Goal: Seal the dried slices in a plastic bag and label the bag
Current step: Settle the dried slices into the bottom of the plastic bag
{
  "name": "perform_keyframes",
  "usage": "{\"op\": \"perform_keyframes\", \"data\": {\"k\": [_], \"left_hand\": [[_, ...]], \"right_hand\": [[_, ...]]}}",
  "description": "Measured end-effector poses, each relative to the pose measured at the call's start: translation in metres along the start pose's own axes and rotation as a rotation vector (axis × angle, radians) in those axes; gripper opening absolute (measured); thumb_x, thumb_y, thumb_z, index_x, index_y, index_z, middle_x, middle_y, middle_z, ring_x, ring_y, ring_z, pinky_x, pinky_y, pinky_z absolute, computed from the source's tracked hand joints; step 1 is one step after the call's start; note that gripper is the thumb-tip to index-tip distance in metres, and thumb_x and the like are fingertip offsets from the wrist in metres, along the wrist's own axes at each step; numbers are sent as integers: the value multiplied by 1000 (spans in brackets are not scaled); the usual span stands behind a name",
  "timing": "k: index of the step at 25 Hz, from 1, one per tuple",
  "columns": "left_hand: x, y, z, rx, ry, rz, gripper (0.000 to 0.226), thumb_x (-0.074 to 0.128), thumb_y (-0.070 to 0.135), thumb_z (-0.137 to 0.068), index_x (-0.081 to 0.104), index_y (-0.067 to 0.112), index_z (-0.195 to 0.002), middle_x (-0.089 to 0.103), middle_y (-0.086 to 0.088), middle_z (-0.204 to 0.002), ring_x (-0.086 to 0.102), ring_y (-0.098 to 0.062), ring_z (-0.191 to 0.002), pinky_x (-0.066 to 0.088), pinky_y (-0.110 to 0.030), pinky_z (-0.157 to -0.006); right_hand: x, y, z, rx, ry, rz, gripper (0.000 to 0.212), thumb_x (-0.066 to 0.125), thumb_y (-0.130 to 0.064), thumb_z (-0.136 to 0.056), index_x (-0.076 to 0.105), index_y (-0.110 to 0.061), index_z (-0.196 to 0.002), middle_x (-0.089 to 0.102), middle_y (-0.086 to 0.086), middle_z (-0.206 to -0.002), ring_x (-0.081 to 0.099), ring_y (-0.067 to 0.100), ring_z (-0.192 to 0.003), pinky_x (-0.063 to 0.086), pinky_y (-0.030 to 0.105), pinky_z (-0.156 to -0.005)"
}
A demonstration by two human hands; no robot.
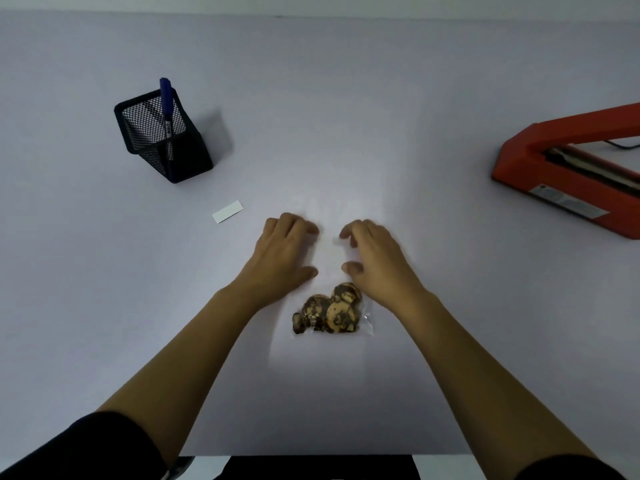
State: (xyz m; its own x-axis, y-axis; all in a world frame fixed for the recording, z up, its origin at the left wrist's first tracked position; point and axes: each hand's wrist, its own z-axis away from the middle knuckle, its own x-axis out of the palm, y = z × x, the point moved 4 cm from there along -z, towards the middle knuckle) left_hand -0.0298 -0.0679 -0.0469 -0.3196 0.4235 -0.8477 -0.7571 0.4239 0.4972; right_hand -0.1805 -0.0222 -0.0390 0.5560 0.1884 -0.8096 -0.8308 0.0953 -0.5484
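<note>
Clear plastic bag (367, 320) of brown dried slices (329, 310) on pale table (346, 98). Left grip (282, 252) and right grip (375, 258) sit over its top, fingers curled, can't tell if they're pinching it.

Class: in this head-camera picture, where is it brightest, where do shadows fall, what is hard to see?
Head view: the table is brightest at centre, dim at corners; the pen holder casts a shadow to its right; the clear plastic bag almost vanishes against the table.

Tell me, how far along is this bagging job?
Done: the dried slices sit inside the clear plastic bag. In hand: left hand and right hand rest on its upper part. Left: sealing at the red heat sealer, then marker and white label, both untouched.
</note>
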Motion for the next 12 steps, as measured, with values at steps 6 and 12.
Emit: {"op": "perform_keyframes", "data": {"k": [6,12], "left_hand": [[10,-3,11,118,10,57,28,70,13,-80,67,10,-108,61,-10,-110,53,-29,-100,36,-26,-85],[-3,-5,-15,43,-172,-17,83,75,37,-74,35,13,-141,34,-7,-145,29,-25,-131,27,-32,-108]], "right_hand": [[9,7,3,20,-2,-112,22,63,-7,-83,67,-11,-105,61,4,-104,56,19,-100,45,27,-88],[-4,9,-14,26,-99,42,67,74,-23,-75,44,-14,-133,42,3,-134,38,23,-123,39,38,-99]]}}
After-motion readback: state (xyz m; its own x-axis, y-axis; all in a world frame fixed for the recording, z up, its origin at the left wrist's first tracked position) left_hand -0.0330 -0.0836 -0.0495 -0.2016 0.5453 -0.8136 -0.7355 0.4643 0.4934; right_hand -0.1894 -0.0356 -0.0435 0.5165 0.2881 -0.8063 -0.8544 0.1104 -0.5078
